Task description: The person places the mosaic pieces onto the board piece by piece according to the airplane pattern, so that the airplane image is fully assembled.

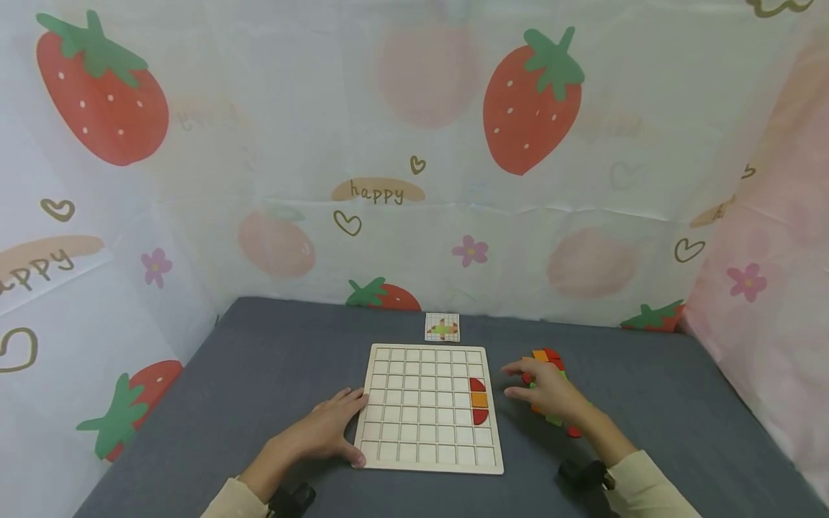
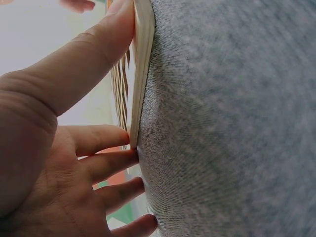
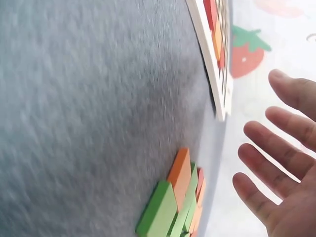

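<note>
A pale wooden grid board point(image 1: 429, 468) lies flat on the dark grey cloth. Along its right-hand column sit an orange square point(image 1: 478, 400) and two red rounded pieces, one red piece point(image 1: 477, 385) behind it and the other red piece point(image 1: 480, 417) in front. My left hand point(image 1: 327, 426) rests at the board's left edge, thumb and fingertips touching it with the fingers fairly straight. Over the loose blocks at the right hovers my right hand point(image 1: 552, 392), fingers spread and holding nothing. It partly covers the blocks in the head view; the right wrist view shows a green block point(image 3: 158, 210) and an orange block point(image 3: 179, 173).
A small card point(image 1: 442, 327) with a coloured pattern on a grid lies behind the board. Curtains point(image 1: 388, 244) printed with strawberries stand round the back and sides of the table point(image 1: 272, 360). More red and orange blocks point(image 1: 552, 355) show beyond the right hand.
</note>
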### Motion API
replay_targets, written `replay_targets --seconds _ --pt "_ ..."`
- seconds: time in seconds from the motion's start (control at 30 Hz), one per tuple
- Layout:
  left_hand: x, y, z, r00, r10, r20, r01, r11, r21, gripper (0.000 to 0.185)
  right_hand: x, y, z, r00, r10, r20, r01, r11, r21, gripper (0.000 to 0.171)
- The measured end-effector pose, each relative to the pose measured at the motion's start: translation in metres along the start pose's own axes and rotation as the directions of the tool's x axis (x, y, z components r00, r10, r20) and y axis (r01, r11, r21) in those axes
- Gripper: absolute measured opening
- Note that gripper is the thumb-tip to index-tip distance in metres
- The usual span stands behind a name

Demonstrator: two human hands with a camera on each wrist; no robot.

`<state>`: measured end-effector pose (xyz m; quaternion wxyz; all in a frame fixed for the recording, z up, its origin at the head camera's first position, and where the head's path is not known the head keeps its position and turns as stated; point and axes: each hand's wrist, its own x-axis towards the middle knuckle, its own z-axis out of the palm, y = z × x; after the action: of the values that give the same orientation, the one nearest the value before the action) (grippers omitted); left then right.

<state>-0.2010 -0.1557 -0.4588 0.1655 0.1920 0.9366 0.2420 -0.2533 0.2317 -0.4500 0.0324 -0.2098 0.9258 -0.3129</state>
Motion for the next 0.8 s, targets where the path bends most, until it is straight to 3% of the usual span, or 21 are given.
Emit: replay_targets --seconds 0.47,0.8 --pt "-0.001 0.001 -0.002 1.000 0.005 0.000 -0.005 1.000 -0.004 0.099 0.016 0.013 -0.014 1.000 0.020 -0.022 -0.022 0.993 -0.117 0.042" --pt "0.000 0.001 0.000 1.000 -0.002 0.005 0.002 1.000 0.003 0.100 0.026 0.025 -0.017 0.998 0.055 -0.011 -0.056 0.989 -0.140 0.040"
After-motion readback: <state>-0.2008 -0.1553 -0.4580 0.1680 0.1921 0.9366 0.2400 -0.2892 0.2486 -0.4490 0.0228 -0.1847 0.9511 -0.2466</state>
